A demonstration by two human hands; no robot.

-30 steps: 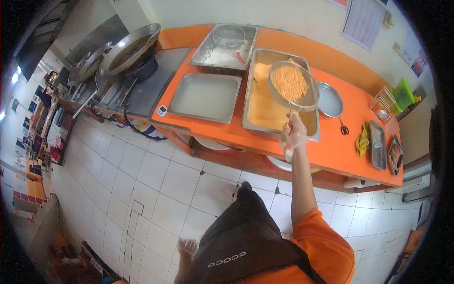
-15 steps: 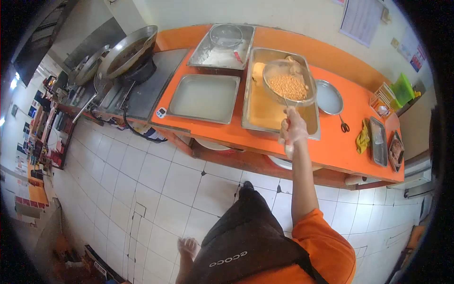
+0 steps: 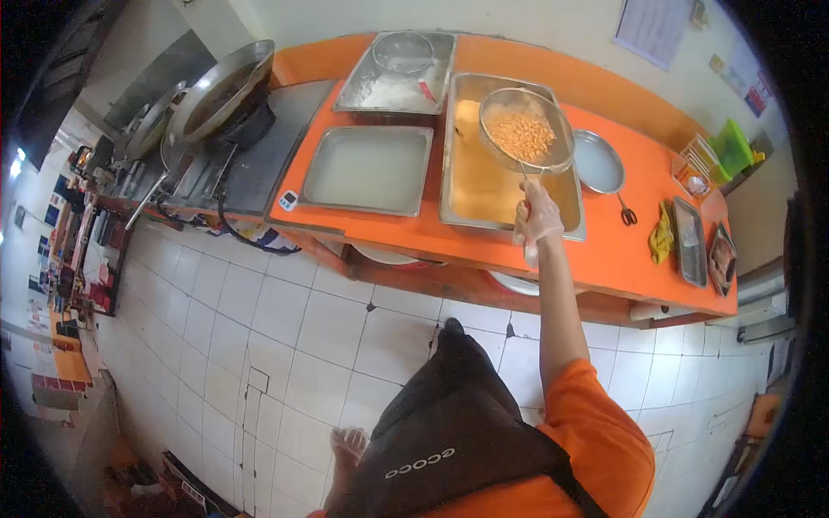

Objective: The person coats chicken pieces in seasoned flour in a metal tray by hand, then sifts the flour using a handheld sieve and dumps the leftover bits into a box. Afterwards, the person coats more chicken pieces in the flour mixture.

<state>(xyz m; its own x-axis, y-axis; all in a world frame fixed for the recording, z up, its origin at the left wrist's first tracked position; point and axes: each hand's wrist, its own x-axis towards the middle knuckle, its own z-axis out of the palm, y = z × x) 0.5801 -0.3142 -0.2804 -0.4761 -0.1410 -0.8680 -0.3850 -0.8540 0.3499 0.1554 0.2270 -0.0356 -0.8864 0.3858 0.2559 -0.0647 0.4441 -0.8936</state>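
My right hand [image 3: 541,217], in a clear plastic glove, is closed around the handle of a round mesh strainer [image 3: 560,155]. The strainer hangs over a deep metal tray [image 3: 449,186] with orange-yellow contents, hiding part of it. Small light-brown pieces [image 3: 518,135] are heaped in the mesh; I cannot tell what they are. Down by the dark apron [image 3: 449,432], my left hand [image 3: 350,445], also gloved, hangs over the floor with its fingers apart and nothing in it.
Beside the tray are a metal pan of cloudy liquid [image 3: 367,173], a pan with white powder [image 3: 389,93] and a round bowl [image 3: 598,161]. Scissors [image 3: 628,213], a yellow cloth [image 3: 661,233] and small trays [image 3: 689,242] lie rightward. Large woks [image 3: 220,95] stand left.
The view has shifted slightly. My right hand has moved the strainer a little away from me over the tray, and the pieces in it have shifted. My left hand still hangs low.
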